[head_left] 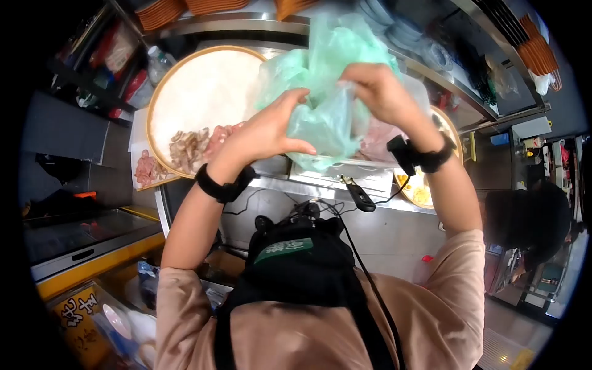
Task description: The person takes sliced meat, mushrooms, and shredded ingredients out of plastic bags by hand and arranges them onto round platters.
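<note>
A thin, translucent green plastic bag point(324, 126) stands crumpled and puffed up over the counter in front of me. My right hand point(376, 92) pinches the bag's upper part between bent fingers. On the bag's near left side is my left hand point(268, 126), thumb and forefinger spread wide apart; whether it touches the plastic I cannot tell. Left of the bag lies a big round tray point(203, 86) with a pale surface and a wooden-coloured rim. Pieces of pinkish and brownish raw meat point(191, 148) sit along its near edge, close to my left wrist.
More meat point(148, 169) lies on a board beyond the tray's left side. Yellow food pieces point(419, 194) fill a round tray at right. A dark cable with a black handheld device point(359, 196) hangs near my right wrist. A person in black point(530, 222) is at far right.
</note>
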`<state>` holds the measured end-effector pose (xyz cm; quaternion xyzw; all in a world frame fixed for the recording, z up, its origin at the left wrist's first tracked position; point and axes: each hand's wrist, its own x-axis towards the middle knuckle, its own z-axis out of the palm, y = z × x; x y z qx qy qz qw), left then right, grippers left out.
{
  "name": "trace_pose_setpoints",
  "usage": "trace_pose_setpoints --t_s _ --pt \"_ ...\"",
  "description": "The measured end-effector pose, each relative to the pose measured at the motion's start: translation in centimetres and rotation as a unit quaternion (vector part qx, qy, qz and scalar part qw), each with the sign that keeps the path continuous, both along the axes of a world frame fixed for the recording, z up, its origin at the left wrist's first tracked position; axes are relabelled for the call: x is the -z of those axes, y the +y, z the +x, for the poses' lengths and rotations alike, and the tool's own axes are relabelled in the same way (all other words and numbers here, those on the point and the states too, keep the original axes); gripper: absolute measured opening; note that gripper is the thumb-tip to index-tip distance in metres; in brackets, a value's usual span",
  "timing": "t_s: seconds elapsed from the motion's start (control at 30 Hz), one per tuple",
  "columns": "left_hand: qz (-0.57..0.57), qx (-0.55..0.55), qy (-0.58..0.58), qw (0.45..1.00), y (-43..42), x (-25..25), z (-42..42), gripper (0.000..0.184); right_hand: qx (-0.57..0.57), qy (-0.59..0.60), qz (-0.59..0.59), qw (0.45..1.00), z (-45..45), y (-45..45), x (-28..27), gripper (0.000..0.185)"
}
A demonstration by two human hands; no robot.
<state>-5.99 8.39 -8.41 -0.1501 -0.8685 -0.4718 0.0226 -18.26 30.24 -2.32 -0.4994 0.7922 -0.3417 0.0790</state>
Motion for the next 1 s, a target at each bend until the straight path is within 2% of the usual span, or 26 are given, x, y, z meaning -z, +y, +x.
trace_pose_setpoints --t_s 0.07,0.1,0.13,0.17,0.2,0.27,0.3,0.37,0.4,0.47,0.53,0.57,0.63,0.67,0.73,0.77,0.8,0.87,0.93,1.0 --pt "-0.064 0.029 0.074 0.995 0.2 0.2 -0.4 0.067 0.040 -0.015 -0.017 0.999 0.0 0.8 -1.2 0.009" --pt "-0.063 0.029 0.075 0.995 0.1 0.4 -0.7 0.067 0.047 0.017 -0.067 0.997 -0.1 1.3 -1.5 0.007" --pt "-0.100 0.042 0.046 0.993 -0.2 0.6 -1.0 0.059 0.053 0.048 -0.116 0.991 -0.2 1.8 -1.7 0.011" --pt "-0.136 0.055 0.017 0.989 -0.3 0.7 -1.1 0.051 0.070 0.034 -0.116 0.990 -0.3 2.5 -2.3 0.010" --pt "-0.135 0.055 0.016 0.989 -0.2 0.6 -1.2 0.051 0.070 0.034 -0.116 0.990 -0.5 3.1 -2.4 0.010" --pt "-0.047 -0.037 -0.136 0.989 0.1 0.0 -1.5 0.038 0.099 0.021 -0.173 0.980 -0.6 3.9 -2.5 0.009" --pt "-0.047 -0.035 -0.138 0.989 0.2 -0.1 -1.3 0.038 0.099 0.003 -0.184 0.978 -0.3 4.1 -2.6 0.008" --pt "-0.099 0.001 -0.033 0.995 0.7 -0.2 -0.4 0.038 0.083 0.008 -0.182 0.980 0.4 4.8 -3.4 0.009" --pt "-0.099 0.000 -0.033 0.995 0.7 -0.3 -0.1 0.038 0.065 0.013 -0.179 0.982 0.9 5.2 -3.9 0.009" --pt "-0.126 0.075 0.036 0.989 0.3 -0.2 0.4 0.041 0.052 0.043 -0.153 0.986 1.8 6.2 -5.0 0.009" --pt "-0.136 0.065 0.007 0.989 0.0 -0.5 1.5 0.040 -0.047 0.028 -0.069 0.996 2.1 7.6 -5.5 0.009" --pt "-0.141 0.068 0.004 0.988 -0.1 -0.5 1.8 0.037 -0.049 0.025 -0.067 0.996 2.4 8.1 -5.8 0.009" --pt "-0.143 0.066 -0.001 0.988 -0.1 -0.4 2.5 0.034 -0.016 0.011 0.060 0.998 3.0 9.0 -6.5 0.011" --pt "-0.154 0.070 0.030 0.985 0.0 -0.4 2.8 0.027 -0.019 0.011 0.063 0.998 3.1 9.5 -6.7 0.011" --pt "-0.164 0.073 0.062 0.982 0.0 -0.9 3.4 0.021 0.010 0.042 0.246 0.968 3.3 9.9 -7.1 0.015" --pt "-0.188 0.067 0.094 0.975 0.3 -1.4 3.7 0.017 0.025 0.094 0.237 0.966 3.9 9.5 -7.4 0.016" --pt "-0.211 0.060 0.125 0.967 0.5 -1.7 3.9 0.016 0.022 0.095 0.240 0.966 4.0 8.4 -8.2 0.016" --pt "-0.201 0.076 0.139 0.967 0.5 -1.9 4.1 0.017 0.028 0.227 0.113 0.967 4.3 5.5 -9.3 0.017" --pt "-0.192 0.100 0.152 0.965 0.8 -2.0 4.4 0.018 -0.105 0.090 0.035 0.990 3.2 1.8 -8.2 0.019" --pt "-0.154 0.121 0.146 0.970 1.1 -2.1 4.4 0.018 -0.098 -0.100 0.166 0.976 3.5 -2.3 -4.3 0.020"
